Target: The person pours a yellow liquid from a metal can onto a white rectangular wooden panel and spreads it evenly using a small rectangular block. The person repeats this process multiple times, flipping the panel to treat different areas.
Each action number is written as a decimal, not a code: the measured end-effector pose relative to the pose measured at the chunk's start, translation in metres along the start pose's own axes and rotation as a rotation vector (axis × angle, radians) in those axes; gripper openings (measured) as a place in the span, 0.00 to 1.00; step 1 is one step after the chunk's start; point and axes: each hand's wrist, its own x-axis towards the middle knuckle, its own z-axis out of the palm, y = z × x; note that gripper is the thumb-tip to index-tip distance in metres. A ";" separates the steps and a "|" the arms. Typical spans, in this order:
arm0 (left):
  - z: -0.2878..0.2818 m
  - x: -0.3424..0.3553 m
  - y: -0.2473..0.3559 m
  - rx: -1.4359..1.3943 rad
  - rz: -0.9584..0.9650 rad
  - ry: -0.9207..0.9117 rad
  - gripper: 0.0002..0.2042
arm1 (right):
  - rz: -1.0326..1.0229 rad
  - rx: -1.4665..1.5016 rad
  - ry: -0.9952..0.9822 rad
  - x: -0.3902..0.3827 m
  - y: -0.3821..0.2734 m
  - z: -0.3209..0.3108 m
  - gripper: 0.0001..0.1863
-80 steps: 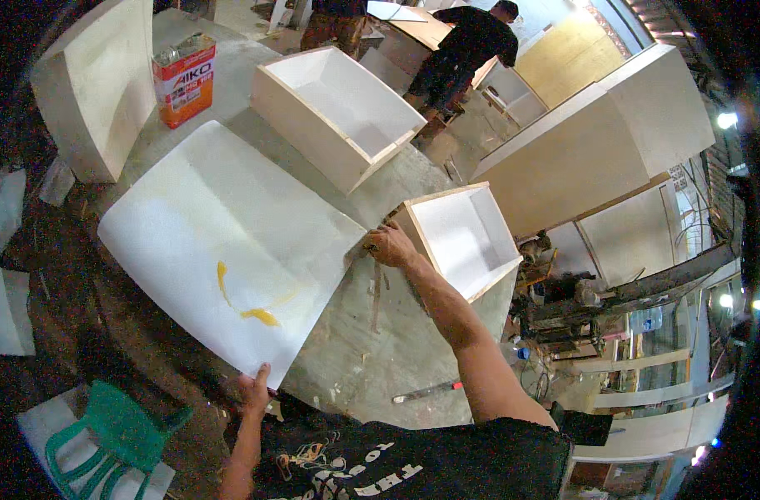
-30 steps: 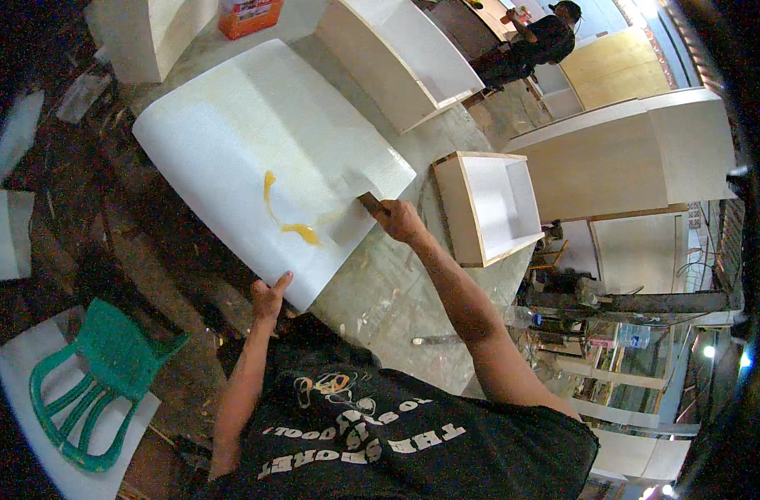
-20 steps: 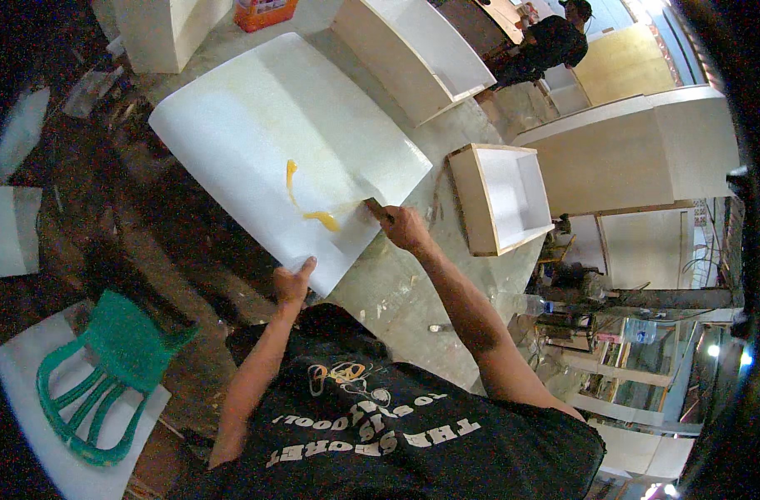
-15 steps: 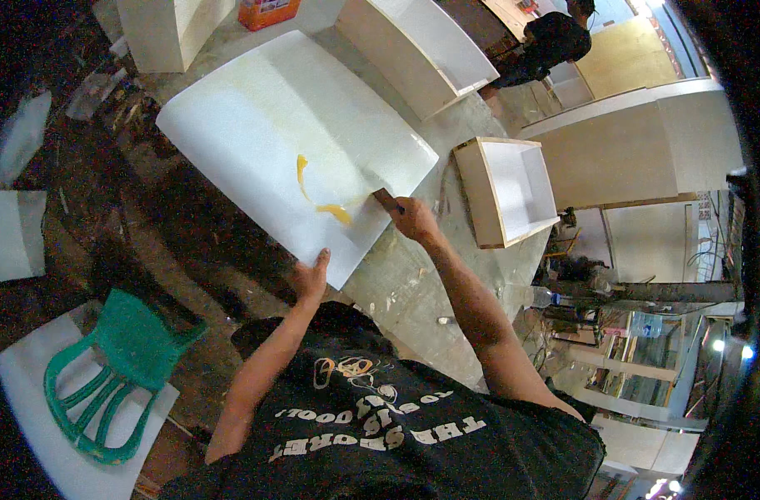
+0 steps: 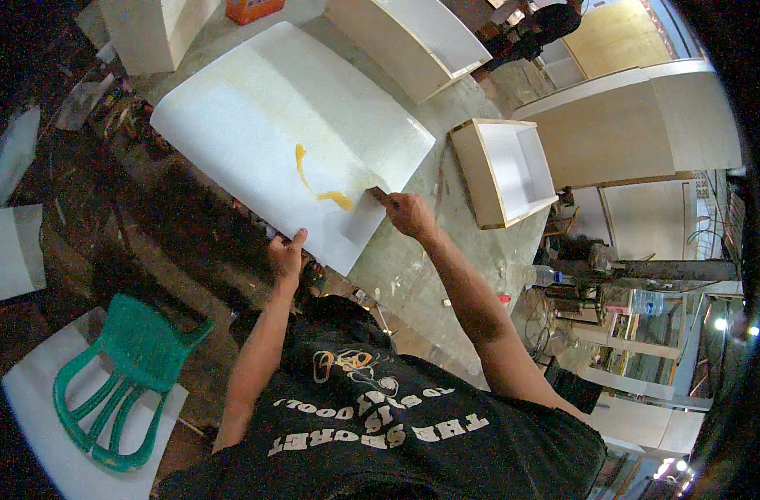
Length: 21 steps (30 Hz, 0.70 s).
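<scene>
A large white sheet [image 5: 238,108] lies in front of me, its far side carrying a pale yellowish film. My left hand [image 5: 286,258] grips its near edge, thumb on top and fingers hidden below. In my right hand [image 5: 411,217] is a flat, dark scraper [image 5: 377,194], wrapped in the fingers, with its blade at the sheet's surface near the right edge. Left of the blade a thick smear of yellow glue-like paste [image 5: 338,200] sits on the white, and a longer curved streak of it runs farther off.
A green plastic chair [image 5: 138,358] stands on another white sheet [image 5: 42,400] at lower left. Open white boxes [image 5: 503,171] stand right of the work and beyond it. An orange container [image 5: 255,8] is at the top. Farther right are a clear bottle [image 5: 542,275] and another person [image 5: 546,29].
My left hand has shifted left along the sheet's near edge. The scraper has moved slightly left, toward the paste. The whole view has tilted a little.
</scene>
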 end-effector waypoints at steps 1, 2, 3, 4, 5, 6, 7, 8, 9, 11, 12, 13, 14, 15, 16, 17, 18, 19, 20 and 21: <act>-0.003 0.002 0.003 0.037 0.035 0.001 0.22 | -0.013 -0.010 -0.001 -0.004 -0.004 0.003 0.09; -0.005 0.003 0.006 0.072 0.058 -0.009 0.21 | -0.026 -0.020 -0.003 -0.008 -0.008 0.007 0.09; -0.007 0.005 0.007 0.121 0.047 -0.023 0.21 | -0.033 -0.028 0.004 -0.012 -0.012 0.009 0.09; -0.010 0.007 0.007 0.168 0.024 -0.046 0.20 | -0.041 -0.036 0.008 -0.017 -0.017 0.012 0.09; -0.013 0.009 0.007 0.207 0.001 -0.067 0.20 | -0.056 -0.050 0.013 -0.022 -0.022 0.015 0.09; -0.016 0.012 0.006 0.195 0.010 -0.082 0.20 | -0.042 -0.030 0.002 -0.026 -0.027 0.017 0.09; -0.017 0.015 0.005 0.178 0.016 -0.098 0.19 | -0.032 -0.014 -0.010 -0.031 -0.033 0.019 0.09; -0.019 0.020 0.004 0.145 0.005 -0.128 0.19 | -0.022 -0.006 -0.015 -0.036 -0.038 0.021 0.10; -0.019 0.025 0.002 0.080 0.023 -0.118 0.20 | -0.044 0.030 0.012 -0.042 -0.045 0.024 0.10; -0.021 0.035 0.001 0.117 0.070 -0.125 0.20 | -0.062 0.064 0.054 -0.052 -0.057 0.029 0.11; -0.021 0.039 -0.001 0.141 0.042 -0.141 0.20 | -0.065 0.061 0.058 -0.057 -0.063 0.032 0.11; -0.020 0.043 -0.002 0.175 0.116 -0.132 0.20 | -0.038 0.039 0.036 -0.060 -0.069 0.035 0.12; -0.019 0.046 -0.003 0.212 0.159 -0.120 0.20 | -0.030 0.015 0.026 -0.064 -0.074 0.038 0.12; -0.019 0.047 -0.006 0.254 0.170 -0.119 0.21 | -0.018 0.011 0.029 -0.067 -0.078 0.039 0.13; -0.020 0.048 -0.008 0.211 0.180 -0.131 0.20 | -0.003 0.018 0.009 -0.070 -0.082 0.042 0.13; -0.020 0.049 -0.011 0.171 0.161 -0.158 0.20 | -0.004 0.021 0.018 -0.074 -0.086 0.044 0.13; -0.020 0.049 -0.012 0.120 0.136 -0.190 0.20 | 0.003 0.004 0.016 -0.078 -0.090 0.046 0.13; -0.019 0.050 -0.015 0.097 0.111 -0.163 0.20 | 0.009 0.023 0.008 -0.082 -0.094 0.050 0.13; -0.019 0.051 -0.016 0.120 0.161 -0.147 0.20 | 0.027 0.025 -0.018 -0.087 -0.099 0.054 0.14; -0.018 0.053 -0.016 0.129 0.182 -0.156 0.20 | 0.045 0.026 -0.045 -0.093 -0.104 0.059 0.14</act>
